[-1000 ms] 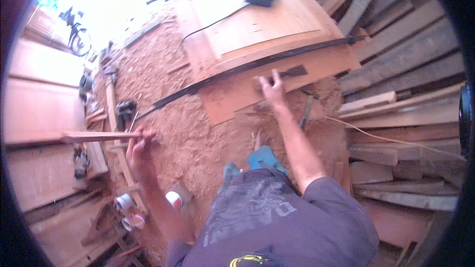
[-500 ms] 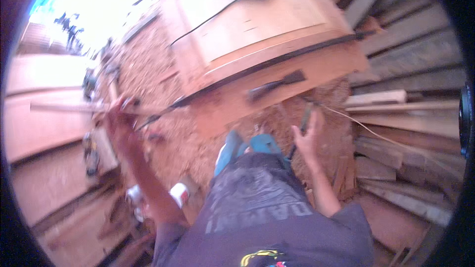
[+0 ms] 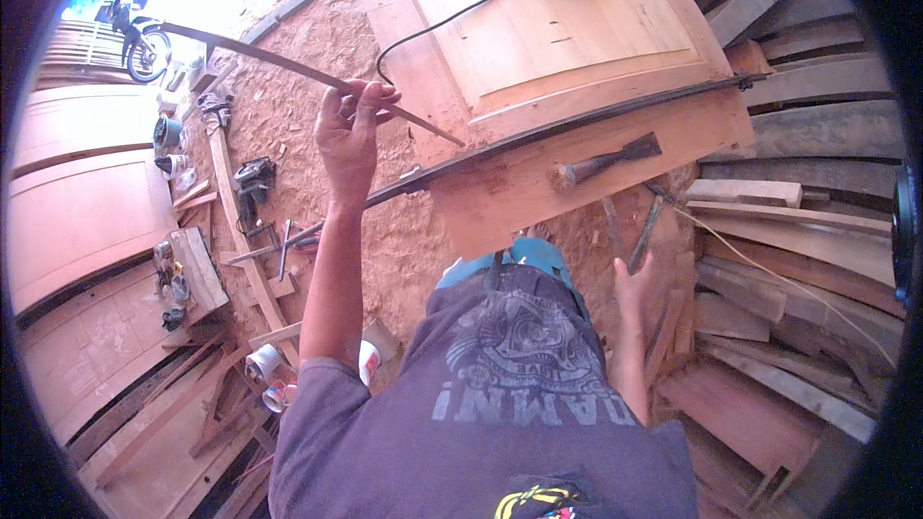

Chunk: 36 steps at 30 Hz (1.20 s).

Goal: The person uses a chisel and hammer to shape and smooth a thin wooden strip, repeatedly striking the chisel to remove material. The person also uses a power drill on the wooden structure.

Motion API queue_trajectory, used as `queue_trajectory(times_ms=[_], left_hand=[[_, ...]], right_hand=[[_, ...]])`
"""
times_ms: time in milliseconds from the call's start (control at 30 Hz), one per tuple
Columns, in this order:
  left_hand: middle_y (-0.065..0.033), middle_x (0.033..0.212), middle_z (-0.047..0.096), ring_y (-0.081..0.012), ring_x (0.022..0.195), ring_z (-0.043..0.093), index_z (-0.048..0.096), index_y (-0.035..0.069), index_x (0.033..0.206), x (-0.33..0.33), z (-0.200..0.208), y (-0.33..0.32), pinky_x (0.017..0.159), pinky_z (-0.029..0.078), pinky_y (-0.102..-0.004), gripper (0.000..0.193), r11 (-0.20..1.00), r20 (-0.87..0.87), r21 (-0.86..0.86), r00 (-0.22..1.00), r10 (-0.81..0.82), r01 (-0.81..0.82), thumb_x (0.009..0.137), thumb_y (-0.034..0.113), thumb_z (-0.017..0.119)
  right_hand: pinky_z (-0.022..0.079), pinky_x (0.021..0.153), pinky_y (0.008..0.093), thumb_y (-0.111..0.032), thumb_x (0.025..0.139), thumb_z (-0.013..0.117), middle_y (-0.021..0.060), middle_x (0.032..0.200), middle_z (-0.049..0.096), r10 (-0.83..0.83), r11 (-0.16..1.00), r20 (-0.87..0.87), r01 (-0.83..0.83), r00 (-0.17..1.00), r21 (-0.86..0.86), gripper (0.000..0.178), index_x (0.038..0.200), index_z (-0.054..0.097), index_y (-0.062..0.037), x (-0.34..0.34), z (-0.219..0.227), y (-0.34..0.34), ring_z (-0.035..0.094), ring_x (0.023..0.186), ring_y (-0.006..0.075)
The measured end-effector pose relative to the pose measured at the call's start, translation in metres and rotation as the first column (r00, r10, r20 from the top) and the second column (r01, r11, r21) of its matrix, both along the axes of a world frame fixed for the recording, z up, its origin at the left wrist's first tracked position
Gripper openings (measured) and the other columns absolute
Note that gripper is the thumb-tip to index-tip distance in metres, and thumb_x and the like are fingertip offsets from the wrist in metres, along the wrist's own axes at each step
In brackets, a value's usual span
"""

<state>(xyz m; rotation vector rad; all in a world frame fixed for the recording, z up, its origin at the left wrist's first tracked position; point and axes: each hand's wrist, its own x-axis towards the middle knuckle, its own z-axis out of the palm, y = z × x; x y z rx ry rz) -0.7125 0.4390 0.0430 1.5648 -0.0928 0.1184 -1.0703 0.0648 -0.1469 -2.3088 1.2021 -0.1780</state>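
Stage of the work, from left to right: thin wooden strip (image 3: 260, 56) raised in the left hand (image 3: 348, 139)—not set in place; framed panel (image 3: 615, 14) with its inset fitted; dark bar (image 3: 577, 124) along the panel's near side; board (image 3: 500, 211) below it, bearing a chisel-like tool (image 3: 606, 163). Judged from this layout, the panel appears made up, whereas the strip is loose—what else is left cannot be told.

Strip relative to the grip: pinched between left thumb and fingers, the longer length running toward 10 o'clock and the shorter toward 4 o'clock. Its lower tip comes near the bar; contact is unclear. From the left hand, the panel lies toward 2 o'clock.

Right hand (image 3: 630, 288): thumb and forefinger stand about the lower end of a long-handled tool (image 3: 646, 231), its shaft pointing toward 1 o'clock; whether they press on it cannot be told. The chisel-like tool lies at 12 o'clock from that hand.
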Motion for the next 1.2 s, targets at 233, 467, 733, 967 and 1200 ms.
queue_trajectory(times_ms=[233,467,733,967,1200], left_hand=[[-0.0097,0.096,0.074,-0.0184,0.094,0.074,0.060,0.002,0.110,0.000,-0.008,0.008,0.076,0.060,-0.0301,0.013,0.998,-0.005,0.003,0.998,-0.055,0.055,0.103,0.012,0.063],[-0.0095,0.098,0.073,-0.0210,0.096,0.074,0.060,0.003,0.112,0.009,-0.007,-0.006,0.077,0.061,-0.0316,0.013,0.991,0.042,0.098,0.995,-0.096,0.091,0.103,0.012,0.062],[-0.0090,0.096,0.071,-0.0185,0.095,0.074,0.060,-0.001,0.109,0.009,0.008,-0.004,0.083,0.060,-0.0314,0.010,0.949,0.015,0.166,0.961,-0.274,0.268,0.103,0.008,0.061],[-0.0095,0.096,0.071,-0.0190,0.094,0.074,0.059,0.000,0.109,0.007,0.000,-0.012,0.081,0.062,-0.0319,0.013,0.992,0.018,0.116,0.998,-0.061,0.059,0.103,0.011,0.061],[-0.0109,0.096,0.072,-0.0194,0.093,0.074,0.060,-0.001,0.109,0.000,0.005,-0.018,0.078,0.063,-0.0312,0.010,0.992,0.051,0.121,0.998,-0.028,0.022,0.102,0.006,0.062]], right_hand=[[0.047,0.098,0.0412,-0.024,0.090,0.078,0.0176,0.117,0.064,-0.305,0.951,0.176,0.291,0.936,0.102,0.059,0.133,0.052,0.0058,-0.008,-0.022,0.015,0.060,0.108,0.0292],[0.033,0.043,0.0254,-0.033,0.096,0.073,-0.0035,0.070,0.046,-0.602,0.697,0.224,0.367,0.766,0.616,0.033,0.109,0.058,-0.0066,0.031,0.085,0.036,0.043,0.053,0.0067],[0.027,0.040,0.0239,-0.033,0.098,0.070,-0.0071,0.064,0.038,-0.609,0.731,0.394,0.294,0.688,0.616,0.028,0.099,0.052,-0.0123,0.051,0.148,0.010,0.035,0.047,0.0038],[0.028,0.042,0.0231,-0.033,0.099,0.070,-0.0081,0.064,0.037,-0.558,0.742,0.398,0.223,0.728,0.632,0.028,0.108,0.054,-0.0123,0.063,0.168,-0.006,0.036,0.049,0.0027],[0.028,0.043,0.0229,-0.033,0.100,0.069,-0.0080,0.064,0.036,-0.550,0.720,0.339,0.227,0.763,0.656,0.028,0.108,0.053,-0.0120,0.067,0.176,-0.002,0.035,0.049,0.0030]])
